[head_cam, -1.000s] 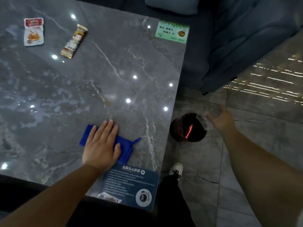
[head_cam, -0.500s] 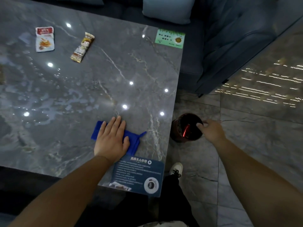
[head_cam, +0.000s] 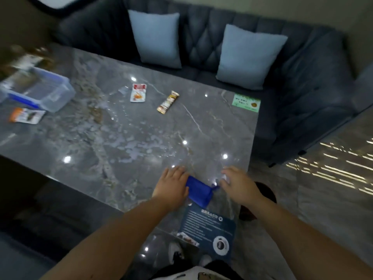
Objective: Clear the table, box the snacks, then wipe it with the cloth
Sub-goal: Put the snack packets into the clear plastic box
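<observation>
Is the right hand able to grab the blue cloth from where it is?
Probably yes. The right hand hovers open just beside the cloth, nothing between them. The left hand rests on the cloth's other end, so it may need to let go first.

Blue cloth: its left end is being covered by the left hand; whether it is being gripped or only pressed cannot be told.
Right hand: its fingertips are being smeared by motion blur.
Bin: most of it is being hidden behind the right forearm and the table edge.
Clear box: it is being blurred and cut at the left edge; its contents cannot be told.
Snack packets: the print is being shown too small to read.
Shoes: they are being seen partly, below the table corner.
Dark card: its text is being rendered illegible.
</observation>
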{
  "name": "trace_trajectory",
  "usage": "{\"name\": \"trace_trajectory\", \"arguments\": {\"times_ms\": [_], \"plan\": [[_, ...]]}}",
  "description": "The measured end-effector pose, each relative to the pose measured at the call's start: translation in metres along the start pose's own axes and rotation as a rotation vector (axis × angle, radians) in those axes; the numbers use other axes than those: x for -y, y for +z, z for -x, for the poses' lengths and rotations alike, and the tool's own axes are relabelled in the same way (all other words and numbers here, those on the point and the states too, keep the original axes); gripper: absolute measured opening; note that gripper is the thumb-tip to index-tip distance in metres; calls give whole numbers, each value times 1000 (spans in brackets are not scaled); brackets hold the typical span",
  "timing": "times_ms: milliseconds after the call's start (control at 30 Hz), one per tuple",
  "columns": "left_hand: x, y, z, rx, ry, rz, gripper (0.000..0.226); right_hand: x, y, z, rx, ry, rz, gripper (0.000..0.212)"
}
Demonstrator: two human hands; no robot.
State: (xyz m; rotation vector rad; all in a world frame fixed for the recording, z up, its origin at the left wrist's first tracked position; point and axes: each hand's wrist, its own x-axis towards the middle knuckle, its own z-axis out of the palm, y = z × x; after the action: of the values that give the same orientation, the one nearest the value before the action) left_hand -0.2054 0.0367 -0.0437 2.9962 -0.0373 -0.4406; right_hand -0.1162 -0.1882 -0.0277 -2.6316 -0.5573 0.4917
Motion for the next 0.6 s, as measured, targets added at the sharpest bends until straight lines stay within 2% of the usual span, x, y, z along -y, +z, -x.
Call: {"name": "trace_trajectory", "arguments": {"times_ms": [133,267,367,600], "plan": [[18,1,37,-2,-155,13,60,36,4,-13,80,-164,131,48],[28,-4,72,-34,-302,68,58,67,10,-21,148,-297,189,49],[35,-7,93,-74,-389,86,58,91,17,-20,164,-415,227,46],[54,-13,132,-144,-558,115,61,143,34,-21,195,-601,314,54]]}}
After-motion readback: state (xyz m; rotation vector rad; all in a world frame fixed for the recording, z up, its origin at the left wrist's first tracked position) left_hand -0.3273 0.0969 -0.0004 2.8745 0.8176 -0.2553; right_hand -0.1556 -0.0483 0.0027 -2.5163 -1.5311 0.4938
